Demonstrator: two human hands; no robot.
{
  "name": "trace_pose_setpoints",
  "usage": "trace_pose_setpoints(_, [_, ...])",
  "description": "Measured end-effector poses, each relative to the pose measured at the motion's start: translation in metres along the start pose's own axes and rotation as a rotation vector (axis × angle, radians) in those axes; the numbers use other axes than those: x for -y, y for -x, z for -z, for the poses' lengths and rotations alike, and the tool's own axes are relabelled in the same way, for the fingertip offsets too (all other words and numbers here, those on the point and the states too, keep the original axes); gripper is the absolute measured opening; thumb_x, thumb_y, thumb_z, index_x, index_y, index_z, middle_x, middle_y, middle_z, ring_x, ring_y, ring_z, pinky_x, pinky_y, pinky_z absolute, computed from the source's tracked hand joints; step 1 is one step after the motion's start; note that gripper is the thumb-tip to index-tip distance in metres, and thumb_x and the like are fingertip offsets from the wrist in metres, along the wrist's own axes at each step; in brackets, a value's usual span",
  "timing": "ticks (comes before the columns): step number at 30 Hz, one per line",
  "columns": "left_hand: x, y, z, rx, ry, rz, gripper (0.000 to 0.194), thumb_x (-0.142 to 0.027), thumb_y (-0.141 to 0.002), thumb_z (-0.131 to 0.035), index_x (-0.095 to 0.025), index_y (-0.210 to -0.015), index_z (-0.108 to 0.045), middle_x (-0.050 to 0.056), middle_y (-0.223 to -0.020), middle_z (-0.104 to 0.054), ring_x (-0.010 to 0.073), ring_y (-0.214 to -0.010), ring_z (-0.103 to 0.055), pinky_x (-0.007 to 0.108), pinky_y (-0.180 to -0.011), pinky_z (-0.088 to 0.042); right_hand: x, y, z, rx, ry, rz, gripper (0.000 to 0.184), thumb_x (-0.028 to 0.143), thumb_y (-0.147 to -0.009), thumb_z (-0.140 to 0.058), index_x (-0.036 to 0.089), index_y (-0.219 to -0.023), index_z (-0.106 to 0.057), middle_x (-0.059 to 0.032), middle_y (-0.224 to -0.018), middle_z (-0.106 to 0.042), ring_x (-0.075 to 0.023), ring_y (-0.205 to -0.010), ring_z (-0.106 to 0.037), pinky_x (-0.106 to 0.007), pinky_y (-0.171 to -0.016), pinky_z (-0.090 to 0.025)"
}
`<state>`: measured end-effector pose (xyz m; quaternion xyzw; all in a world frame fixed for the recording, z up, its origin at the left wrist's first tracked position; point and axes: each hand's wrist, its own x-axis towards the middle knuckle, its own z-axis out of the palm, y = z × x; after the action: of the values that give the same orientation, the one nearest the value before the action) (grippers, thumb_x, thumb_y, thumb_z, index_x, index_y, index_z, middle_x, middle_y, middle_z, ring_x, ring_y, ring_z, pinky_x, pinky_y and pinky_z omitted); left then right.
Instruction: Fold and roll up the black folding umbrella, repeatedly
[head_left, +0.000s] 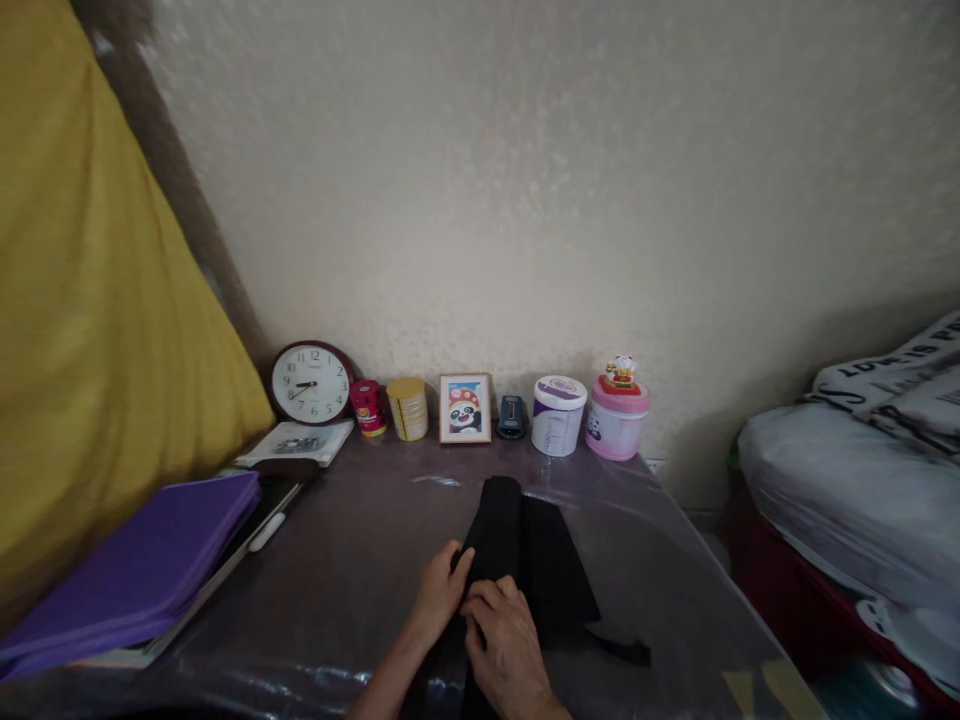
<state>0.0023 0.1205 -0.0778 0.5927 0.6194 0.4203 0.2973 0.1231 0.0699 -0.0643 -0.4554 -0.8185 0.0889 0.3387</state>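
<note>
A folded piece of black fabric (pixel 496 535) lies on the table, with a flat panel spread on its right side. A narrow black strap (pixel 626 652) trails from it to the right. My left hand (pixel 442 588) holds the fabric's left edge, thumb on top and fingers partly hidden. Just nearer to me, my right hand (pixel 504 638) has its fingers bent and pinched on the same left edge. The two hands almost touch. The fabric's near end is partly covered by my right hand.
Along the wall stand a clock (pixel 313 384), a red tin (pixel 368 410), a yellow-lidded container (pixel 408 410), a panda picture frame (pixel 465 410), a small dark device (pixel 511 416), a white tub (pixel 559 420) and a pink-lidded tub (pixel 616 425) bearing a cat figurine (pixel 622 372). Purple folders (pixel 142 570) lie left.
</note>
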Motion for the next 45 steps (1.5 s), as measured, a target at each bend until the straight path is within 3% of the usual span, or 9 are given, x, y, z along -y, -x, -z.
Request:
trace_pose_setpoints(5, [-0.002,0.003,-0.005,-0.097,0.083,0.063,0.042,-0.06,-0.073,-0.036,-0.022,-0.059,-0.045,-0.004,-0.056,-0.047,0.0121,-0.056,-0.045,0.025,-0.06,-0.037,0.0,0.001,0.004,-0.073,0.009,0.02,0.022,0.005,-0.075,-0.045,0.024,-0.081,-0.056,0.0005,-0.086,-0.059,-0.0154,-0.08,-0.055,-0.029,-0.077,-0.044])
trace_pose_setpoints(11, [-0.001,0.006,-0.004,-0.142,0.189,0.139,0.054,-0.071,-0.07,-0.03,-0.021,-0.057,-0.045,-0.003,-0.056,-0.047,0.0126,-0.056,-0.045,0.025,-0.056,-0.039,-0.012,0.014,-0.014,-0.204,0.031,-0.008,0.026,0.012,-0.077,-0.047,0.025,-0.098,-0.053,-0.0054,-0.108,-0.054,-0.0196,-0.101,-0.054,-0.033,-0.083,-0.048])
trace_pose_setpoints(22, [0.001,0.01,-0.01,-0.217,0.173,0.147,0.056,-0.073,-0.07,-0.026,-0.021,-0.06,-0.044,0.0,-0.059,-0.052,0.0158,-0.059,-0.051,0.028,-0.058,-0.042,-0.019,0.019,-0.017,-0.225,0.131,-0.023,0.042,0.022,-0.08,-0.051,0.024,-0.121,-0.044,-0.0092,-0.13,-0.046,-0.0258,-0.118,-0.044,-0.047,-0.093,-0.041])
trace_pose_setpoints(28, [0.005,0.008,-0.013,-0.164,-0.003,0.124,0.043,-0.055,-0.082,-0.02,-0.02,-0.082,-0.045,0.002,-0.073,-0.057,0.0154,-0.069,-0.057,0.028,-0.068,-0.043,-0.021,0.019,-0.017,-0.22,0.051,-0.007,0.032,0.019,-0.08,-0.05,0.02,-0.112,-0.053,-0.0085,-0.124,-0.053,-0.0227,-0.117,-0.045,-0.041,-0.092,-0.044])
trace_pose_setpoints(31, [0.004,0.006,-0.014,-0.045,-0.117,0.128,0.036,-0.042,-0.087,-0.018,-0.021,-0.088,-0.047,-0.003,-0.061,-0.056,0.0137,-0.055,-0.055,0.025,-0.055,-0.041,-0.021,0.018,-0.014,-0.186,0.031,0.012,0.029,0.017,-0.079,-0.05,0.022,-0.107,-0.057,-0.0058,-0.119,-0.056,-0.022,-0.117,-0.045,-0.04,-0.093,-0.045])
trace_pose_setpoints(34, [0.003,0.002,-0.011,0.05,-0.243,0.098,0.023,-0.027,-0.085,-0.03,-0.021,-0.085,-0.052,-0.003,-0.056,-0.055,0.0139,-0.053,-0.055,0.025,-0.054,-0.04,-0.019,0.017,-0.011,-0.143,0.027,0.009,0.029,0.015,-0.079,-0.049,0.024,-0.105,-0.059,-0.0042,-0.119,-0.056,-0.0223,-0.117,-0.044,-0.04,-0.093,-0.044])
trace_pose_setpoints(38, [-0.001,0.004,0.001,0.045,-0.367,0.015,0.026,-0.012,-0.079,-0.036,-0.017,-0.093,-0.057,0.006,-0.082,-0.062,0.0186,-0.079,-0.06,0.032,-0.073,-0.043,-0.015,0.016,-0.008,-0.12,0.015,-0.009,0.029,0.013,-0.079,-0.049,0.025,-0.104,-0.06,-0.0045,-0.119,-0.055,-0.0229,-0.118,-0.043,-0.041,-0.094,-0.044])
trace_pose_setpoints(41, [-0.008,0.014,0.007,0.03,-0.363,-0.078,0.035,-0.019,-0.087,-0.026,-0.018,-0.109,-0.053,0.009,-0.11,-0.057,0.0187,-0.105,-0.052,0.036,-0.092,-0.038,-0.013,0.015,-0.007,-0.125,-0.007,-0.021,0.03,0.011,-0.077,-0.049,0.024,-0.1,-0.061,-0.0052,-0.118,-0.055,-0.0232,-0.118,-0.042,-0.041,-0.094,-0.043])
trace_pose_setpoints(45, [-0.012,0.034,-0.003,0.13,-0.274,-0.175,0.042,-0.034,-0.091,-0.021,-0.022,-0.124,-0.044,0.002,-0.13,-0.048,0.0097,-0.12,-0.042,0.028,-0.103,-0.032,-0.013,0.016,-0.01,-0.152,-0.051,-0.03,0.046,0.001,-0.069,-0.048,0.021,-0.109,-0.059,-0.0075,-0.117,-0.056,-0.0234,-0.116,-0.043,-0.042,-0.095,-0.043])
